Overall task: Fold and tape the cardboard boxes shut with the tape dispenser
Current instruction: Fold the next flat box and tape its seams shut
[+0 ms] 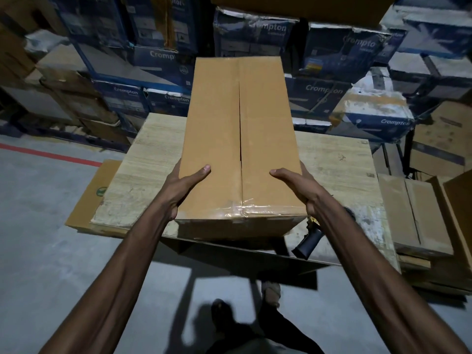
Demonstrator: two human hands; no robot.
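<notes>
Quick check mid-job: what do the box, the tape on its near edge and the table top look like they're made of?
Box: plain brown cardboard, matte; the folded flaps meet at a centre seam.
Tape: clear glossy plastic film, wrinkled and catching light.
Table top: probably wood-grain laminate or board, with a pale streaked pattern, worn and patchy near the front edge.

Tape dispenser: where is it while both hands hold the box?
In the head view the tape dispenser lies on the wooden table near its front edge, just right of the cardboard box, partly hidden under the right forearm.
</notes>
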